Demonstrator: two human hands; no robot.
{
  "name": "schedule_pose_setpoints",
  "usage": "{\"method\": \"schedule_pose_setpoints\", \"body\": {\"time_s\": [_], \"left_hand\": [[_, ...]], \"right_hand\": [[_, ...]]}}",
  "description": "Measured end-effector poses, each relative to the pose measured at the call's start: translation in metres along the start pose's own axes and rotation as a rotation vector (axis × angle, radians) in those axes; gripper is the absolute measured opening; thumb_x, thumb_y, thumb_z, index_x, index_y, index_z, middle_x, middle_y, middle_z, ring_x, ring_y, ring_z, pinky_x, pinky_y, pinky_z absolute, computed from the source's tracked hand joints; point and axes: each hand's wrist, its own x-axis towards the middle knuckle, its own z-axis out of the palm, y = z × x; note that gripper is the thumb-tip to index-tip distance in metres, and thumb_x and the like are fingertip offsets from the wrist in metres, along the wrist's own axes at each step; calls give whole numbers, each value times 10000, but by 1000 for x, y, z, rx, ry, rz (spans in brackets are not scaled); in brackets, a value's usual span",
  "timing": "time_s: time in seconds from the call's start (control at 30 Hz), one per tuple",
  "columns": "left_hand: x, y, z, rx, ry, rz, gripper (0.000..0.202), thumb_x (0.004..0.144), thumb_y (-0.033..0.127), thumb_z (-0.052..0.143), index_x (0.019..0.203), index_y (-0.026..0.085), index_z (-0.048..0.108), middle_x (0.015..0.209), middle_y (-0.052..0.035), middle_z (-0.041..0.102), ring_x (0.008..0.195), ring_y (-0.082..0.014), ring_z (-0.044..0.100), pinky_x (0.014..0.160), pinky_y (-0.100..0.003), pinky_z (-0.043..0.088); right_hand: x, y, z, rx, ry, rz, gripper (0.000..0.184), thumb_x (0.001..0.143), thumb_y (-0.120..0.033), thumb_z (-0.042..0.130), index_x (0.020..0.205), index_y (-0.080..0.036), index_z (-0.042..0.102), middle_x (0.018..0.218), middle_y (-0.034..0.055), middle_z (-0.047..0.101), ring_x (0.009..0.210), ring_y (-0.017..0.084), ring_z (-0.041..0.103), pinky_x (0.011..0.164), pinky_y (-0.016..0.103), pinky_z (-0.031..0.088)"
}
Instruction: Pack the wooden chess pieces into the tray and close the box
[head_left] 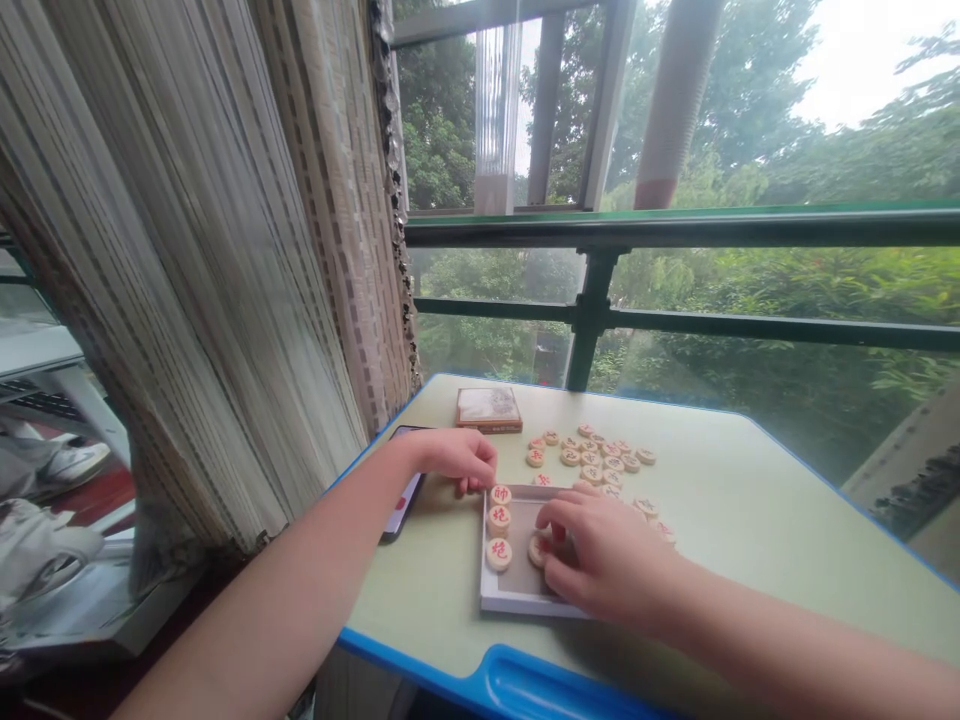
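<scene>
A shallow white box (510, 600) lies on the pale green table (750, 500). Three round wooden chess pieces (499, 520) with red characters sit in a column along its left side. My left hand (457, 460) rests at the box's far left corner, fingers curled against its edge. My right hand (600, 555) reaches into the box, fingers pinched on another wooden piece (537, 549). A loose heap of several wooden pieces (592, 458) lies just beyond the box.
A small brown box lid (488, 408) sits at the table's far edge. A phone (405, 495) lies under my left wrist. A striped curtain (225, 250) hangs at left. Window rails (675, 228) run behind the table. The blue table rim (517, 685) is nearest me.
</scene>
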Motion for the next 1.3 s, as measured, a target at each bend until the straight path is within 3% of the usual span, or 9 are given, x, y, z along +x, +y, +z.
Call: {"method": "schedule_pose_setpoints", "body": {"time_s": [0.17,0.47,0.63,0.87,1.07,1.3], "left_hand": [[1,-1,0,-4,-9,1,122,612,244,614,661,150,555,598,24,548,548,-95,503,538,-234,421],[3,-5,-2,2,-3,0,145,603,261,624,662,146,557,612,22,555,547,-94,512,542,-237,427],[4,-6,-2,19,-8,5,148,602,262,623,662,148,548,606,28,547,548,-91,515,544,-234,432],[2,-2,-1,47,5,0,126,604,251,605,646,154,535,592,35,543,538,-88,512,540,-232,431],[1,-1,0,58,10,-2,119,605,248,601,651,157,540,600,37,553,536,-84,513,535,-226,425],[3,-3,-1,65,12,-2,143,602,267,615,652,156,540,600,32,553,551,-94,527,546,-235,437]], "right_hand": [[3,1,5,40,5,36,141,718,-222,485,750,-203,622,760,50,630,789,194,528,665,272,384],[4,1,11,59,57,28,93,703,-237,557,737,-215,640,759,37,634,768,184,552,659,263,405],[3,-1,15,129,165,-127,93,726,-224,582,805,-211,629,829,35,616,760,156,565,685,253,431],[2,-6,19,178,124,-250,153,787,-223,545,905,-227,643,830,36,605,726,132,567,648,226,442],[4,-3,21,189,92,-185,123,748,-219,567,853,-211,632,780,21,587,683,123,543,616,218,439],[6,-1,23,240,81,-204,211,782,-237,560,973,-247,648,821,22,610,676,115,552,629,218,448]]}}
